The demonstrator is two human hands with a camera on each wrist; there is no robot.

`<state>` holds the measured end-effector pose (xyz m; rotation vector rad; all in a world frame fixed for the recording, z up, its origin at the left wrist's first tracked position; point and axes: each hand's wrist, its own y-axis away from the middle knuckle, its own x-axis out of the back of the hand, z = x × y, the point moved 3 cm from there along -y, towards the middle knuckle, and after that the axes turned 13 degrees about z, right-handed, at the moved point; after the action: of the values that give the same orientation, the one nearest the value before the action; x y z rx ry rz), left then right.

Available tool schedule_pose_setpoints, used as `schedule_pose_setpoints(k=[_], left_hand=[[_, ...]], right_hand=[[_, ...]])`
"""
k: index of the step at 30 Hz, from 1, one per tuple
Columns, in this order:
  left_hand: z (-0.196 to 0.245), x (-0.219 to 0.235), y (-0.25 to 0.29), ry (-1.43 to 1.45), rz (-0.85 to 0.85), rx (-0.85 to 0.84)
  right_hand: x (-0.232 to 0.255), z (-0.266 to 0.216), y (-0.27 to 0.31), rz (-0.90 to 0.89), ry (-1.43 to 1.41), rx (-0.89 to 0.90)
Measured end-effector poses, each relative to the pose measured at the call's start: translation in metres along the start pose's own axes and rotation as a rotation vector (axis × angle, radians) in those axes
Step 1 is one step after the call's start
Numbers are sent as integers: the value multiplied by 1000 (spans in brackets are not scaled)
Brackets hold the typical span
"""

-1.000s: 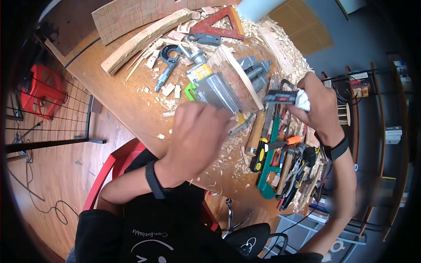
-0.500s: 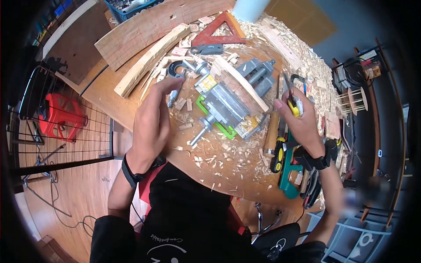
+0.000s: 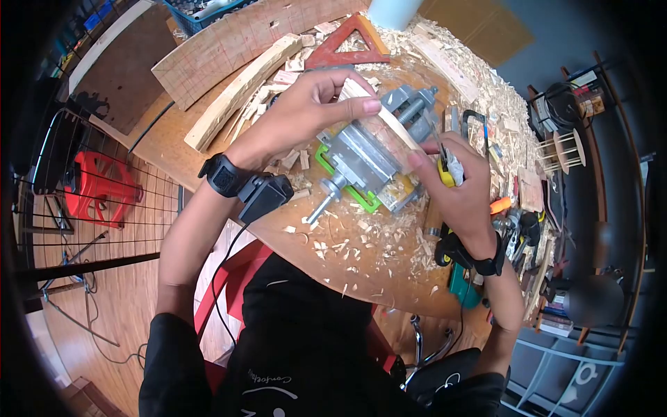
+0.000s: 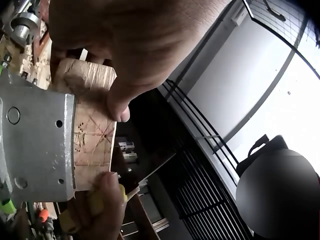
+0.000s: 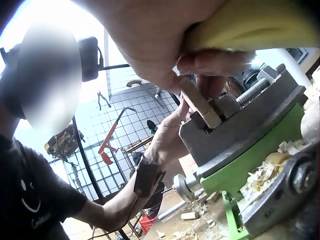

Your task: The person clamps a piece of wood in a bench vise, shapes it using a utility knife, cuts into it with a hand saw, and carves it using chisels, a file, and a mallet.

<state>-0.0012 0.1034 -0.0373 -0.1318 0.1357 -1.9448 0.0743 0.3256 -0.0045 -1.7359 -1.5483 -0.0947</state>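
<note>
A wooden piece [image 3: 392,128] stands clamped in the grey vise [image 3: 358,156]; pencil lines mark its face [image 4: 92,135] in the left wrist view. The left hand [image 3: 306,108] grips the far end of the wood, thumb on its near face. At the other end, the right hand [image 3: 462,191] holds a yellow-handled tool [image 3: 445,174] in its curled fingers, its thumb touching the wood. The tool's yellow handle [image 5: 255,25] fills the top of the right wrist view. What the tool's tip touches is hidden.
Wood shavings [image 3: 347,250] litter the table [image 3: 306,254]. A red triangular frame [image 3: 333,52], a long curved wooden strip [image 3: 236,94] and a marked board [image 3: 229,55] lie at the back. Several hand tools, one with an orange part [image 3: 500,205], lie to the right.
The left hand has moved right and now grips the wood in the vise. The right hand has come down and left with the yellow-handled tool to the wood's near end.
</note>
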Motion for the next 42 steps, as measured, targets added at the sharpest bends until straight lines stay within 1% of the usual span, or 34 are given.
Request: schedule_pose_setpoints(k=[2,6,8,9,11,12,14,15,16,18,19,21,22,23,24,26,27,28,30,31,32,34,35,37,40,41,42], left_hand=[[-4,-2,-2,68,15,-37],[-7,-4,0,-19,53,10],[-8,-4,0,-94,88,12],[-6,-5,1,-92,82,10],[0,-6,5,-93,81,15],[-2,-6,5,-89,61,12],[-7,-6,4,-76,99,-30],[-7,-11,5,6,142,-91],[-7,-11,6,42,137,-100],[-3,-7,10,-20,194,-83],[-3,-7,10,-17,182,-86],[2,-6,10,-52,218,-186],[4,-7,9,-56,206,-189],[7,-8,9,-76,221,-208],[9,-9,9,-95,239,-225],[9,-13,10,-120,220,-223],[7,-14,11,-169,219,-236],[7,-16,12,-218,219,-248],[9,-22,15,-232,231,-251],[8,-22,15,-226,238,-249],[7,-21,15,-219,245,-247],[7,-20,15,-229,228,-256],[7,-19,15,-242,226,-252],[9,-18,16,-256,217,-253],[9,-18,17,-309,223,-243],[8,-19,17,-298,234,-244],[6,-18,17,-289,245,-244]], right_hand=[[-1,-8,1,47,96,92],[-3,-18,2,64,161,124],[-4,-21,2,51,207,61],[-5,-22,3,56,212,60],[-4,-17,6,62,185,-58],[-1,-13,7,76,197,-69],[4,-1,9,-4,23,-257],[9,0,10,1,-70,-269],[16,2,12,19,-57,-277],[28,14,20,62,-122,-415],[36,22,25,48,-52,-434],[49,50,42,60,-5,-465],[54,59,48,61,38,-495],[60,62,56,71,64,-440],[65,66,63,81,63,-444],[75,74,76,69,136,-493],[80,75,81,54,149,-557],[82,79,85,63,147,-561],[82,83,91,78,235,-357],[82,84,93,69,226,-426],[83,84,93,77,222,-428],[83,90,94,31,137,-616],[84,94,95,37,134,-617],[83,105,98,16,16,-749],[89,105,93,22,-16,-733],[92,103,89,-20,-23,-767],[95,105,88,-16,-21,-769]])
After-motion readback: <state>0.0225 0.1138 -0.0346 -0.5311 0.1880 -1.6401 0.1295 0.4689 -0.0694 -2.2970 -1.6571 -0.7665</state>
